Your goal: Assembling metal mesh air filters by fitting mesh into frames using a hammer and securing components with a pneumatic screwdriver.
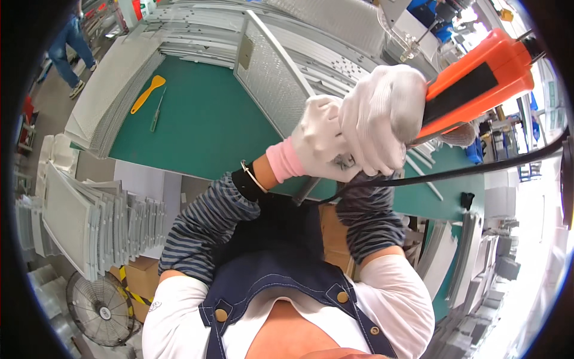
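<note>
My left hand (323,143), in a white glove with a pink cuff, is closed at the near end of a framed mesh panel (272,72) that stands on edge on the green table. Its fingertips are partly hidden behind my right hand (382,116), also white-gloved. The right fingers are curled round the lower end of an orange and black power tool (478,81), whose body slants to the upper right. The tool's working tip is out of sight behind the gloves. Both hands touch each other above the table edge. A black cable (454,175) curves in below them.
A yellow scraper (148,94) and a thin screwdriver (157,113) lie on the green table (185,125). Stacked mesh sheets (113,90) line its left side, with metal strips (197,36) behind. Framed panels (89,221) and a fan (103,311) stand lower left. A person (69,51) is far left.
</note>
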The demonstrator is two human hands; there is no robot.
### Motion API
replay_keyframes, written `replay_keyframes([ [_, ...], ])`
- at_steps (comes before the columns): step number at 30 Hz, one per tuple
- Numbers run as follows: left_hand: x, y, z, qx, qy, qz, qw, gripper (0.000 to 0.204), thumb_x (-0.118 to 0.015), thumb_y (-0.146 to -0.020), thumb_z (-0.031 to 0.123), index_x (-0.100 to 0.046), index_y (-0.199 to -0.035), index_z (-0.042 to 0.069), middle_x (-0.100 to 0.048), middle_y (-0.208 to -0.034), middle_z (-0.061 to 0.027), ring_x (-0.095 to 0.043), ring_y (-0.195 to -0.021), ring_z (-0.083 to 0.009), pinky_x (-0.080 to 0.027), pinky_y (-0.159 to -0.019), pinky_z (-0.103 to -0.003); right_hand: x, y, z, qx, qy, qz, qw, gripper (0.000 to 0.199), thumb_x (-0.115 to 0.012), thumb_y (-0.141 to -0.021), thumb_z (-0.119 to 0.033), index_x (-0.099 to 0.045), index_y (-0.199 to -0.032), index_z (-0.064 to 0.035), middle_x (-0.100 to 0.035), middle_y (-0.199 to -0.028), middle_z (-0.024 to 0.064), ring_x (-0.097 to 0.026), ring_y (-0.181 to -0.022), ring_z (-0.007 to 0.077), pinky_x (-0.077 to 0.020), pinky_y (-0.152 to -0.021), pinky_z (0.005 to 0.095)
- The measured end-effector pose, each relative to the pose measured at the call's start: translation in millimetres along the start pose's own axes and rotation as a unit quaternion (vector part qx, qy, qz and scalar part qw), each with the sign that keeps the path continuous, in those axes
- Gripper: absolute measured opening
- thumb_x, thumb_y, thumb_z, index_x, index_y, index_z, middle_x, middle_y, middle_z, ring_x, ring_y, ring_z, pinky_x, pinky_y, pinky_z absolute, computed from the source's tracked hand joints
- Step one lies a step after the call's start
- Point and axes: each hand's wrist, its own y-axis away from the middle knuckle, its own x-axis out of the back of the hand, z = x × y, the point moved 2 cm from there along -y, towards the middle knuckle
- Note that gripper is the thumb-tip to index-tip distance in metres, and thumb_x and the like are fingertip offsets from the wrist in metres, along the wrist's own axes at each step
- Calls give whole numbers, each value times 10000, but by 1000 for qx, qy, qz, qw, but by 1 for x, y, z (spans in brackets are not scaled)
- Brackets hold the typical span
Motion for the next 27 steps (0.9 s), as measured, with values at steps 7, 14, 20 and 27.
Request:
replay_keyframes([
  [7,80,72,44,-12,-180,-69,981,509,-730,-634,499,-630,-977,136,-495,-749,11,-530,-763,-189,-440,-923,-439,-181,173,-89,447,-189,185,855,193,-632,-856,-110,-538,-865,59,-507,-446,-31,-528,-361,100,-480,-329,251],
  [14,130,197,51,66,-188,-280,939,508,-750,-700,313,-555,-1122,109,-554,-1097,-47,-543,-1042,-231,-473,-968,-459,-426,302,28,56,240,930,275,423,-583,-900,-479,-555,-946,-59,-536,-591,18,-519,-468,156,-453,-422,326],
  [20,161,213,71,131,-311,-311,889,304,-670,-697,6,-606,-988,65,-603,-974,-90,-616,-912,-288,-491,-873,-443,-537,406,131,-327,431,827,-152,526,-549,-951,-450,-580,-1130,43,-658,-816,141,-635,-623,297,-531,-604,409],
  [27,188,198,62,697,-128,-65,702,332,-617,-937,264,-613,-1093,-30,-676,-856,-97,-642,-708,-138,-522,-601,-268,-526,471,190,-539,344,757,-135,510,-588,-928,-416,-639,-1067,72,-680,-987,230,-627,-915,342,-464,-811,388],
])
